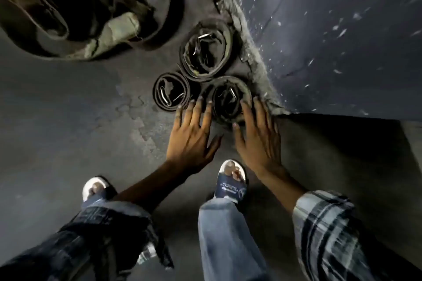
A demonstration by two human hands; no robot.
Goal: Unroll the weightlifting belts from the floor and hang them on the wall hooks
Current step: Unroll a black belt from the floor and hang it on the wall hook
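Note:
Three rolled black weightlifting belts lie on the dark floor beside a speckled mat. The largest roll (206, 50) is farthest, a small roll (170, 91) sits to the left, and the nearest roll (228, 98) lies between my hands. My left hand (194, 134) has its fingers spread, with the fingertips at the near roll's left rim. On the roll's right rim rests my right hand (258, 137), fingers also apart. Neither hand has closed around it. Metal buckle prongs glint inside each roll.
A raised speckled rubber mat (331, 41) with a frayed puzzle edge fills the upper right. A large worn belt or strap bundle (96, 11) lies at the upper left. My sandalled feet (230, 180) stand just behind my hands.

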